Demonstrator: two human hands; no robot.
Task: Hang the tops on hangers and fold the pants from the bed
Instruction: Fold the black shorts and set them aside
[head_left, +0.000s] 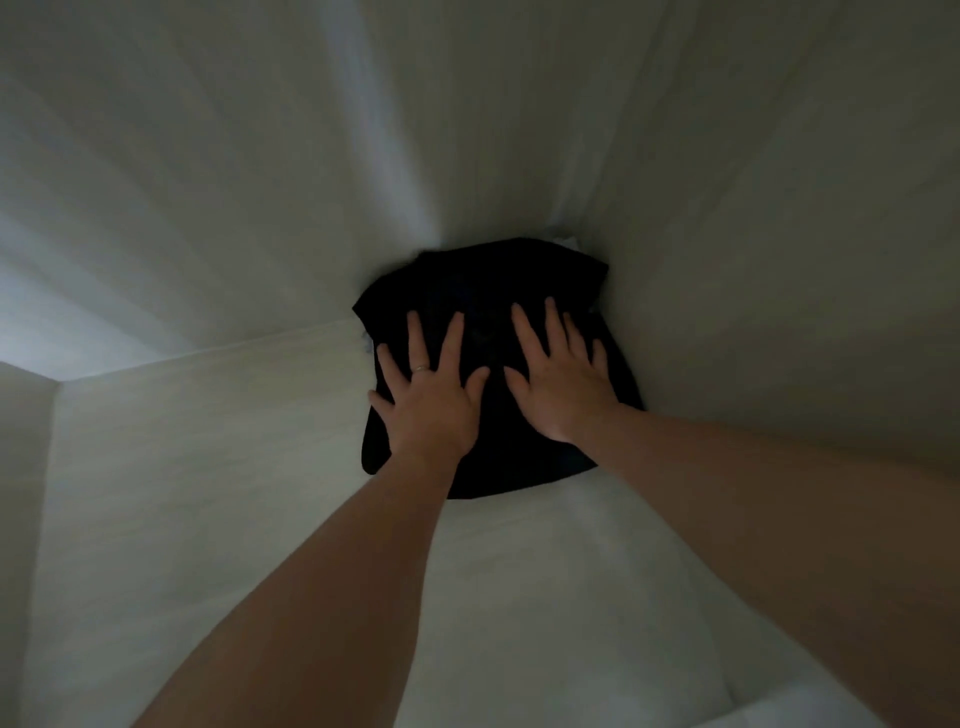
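You have two hands in view, one left hand (426, 400) and one right hand (561, 395), each showing all five digits, on two bare forearms (322, 597). You wear one ring (420, 369), on the left hand. There is one dark garment (493, 280), a single folded bundle; in this dim light you cannot tell whether it is pants or a top. Two scraps of pale cloth (566, 242) show at its edges, one at the top right and one at the left. At least three pale panels (208, 467) meet around it.
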